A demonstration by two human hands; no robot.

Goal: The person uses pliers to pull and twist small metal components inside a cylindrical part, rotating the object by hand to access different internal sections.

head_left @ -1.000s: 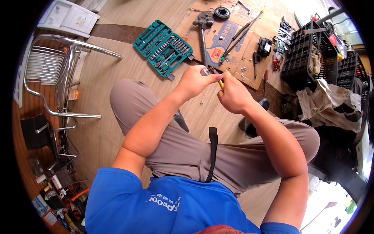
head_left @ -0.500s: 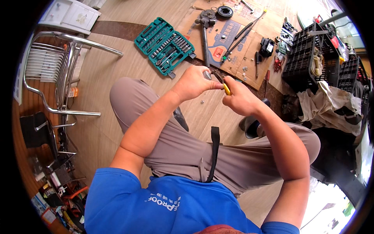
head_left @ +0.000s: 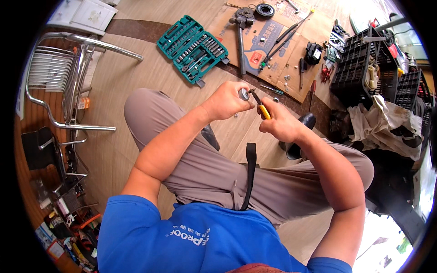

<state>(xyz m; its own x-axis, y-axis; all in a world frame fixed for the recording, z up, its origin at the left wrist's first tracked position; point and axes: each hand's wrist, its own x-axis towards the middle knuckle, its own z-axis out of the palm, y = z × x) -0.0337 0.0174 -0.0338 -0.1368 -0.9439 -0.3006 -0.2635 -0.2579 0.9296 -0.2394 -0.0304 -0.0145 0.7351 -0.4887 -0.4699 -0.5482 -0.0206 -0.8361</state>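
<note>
Closed around a small grey cylindrical metal part (head_left: 244,94), my left hand (head_left: 225,101) is held out over the floor beyond my knees. My right hand (head_left: 283,123) grips a slim tool with dark jaws and a yellow handle, which looks like pliers (head_left: 264,111). The dark tip of this tool meets or nearly meets the end of the grey part; whether it bites on something there is too small to tell. My fingers hide much of both things.
Ahead lie an open green socket set (head_left: 205,81), a hammer (head_left: 241,45), a black ring (head_left: 265,10) and a screwdriver (head_left: 302,72), the last three on flattened cardboard (head_left: 277,79). Black crates (head_left: 348,82) stand right; a metal chair (head_left: 107,44) stands left.
My hands have drawn slightly apart and turned. More of the grey part and the yellow-handled tool shows now. Both remain held.
</note>
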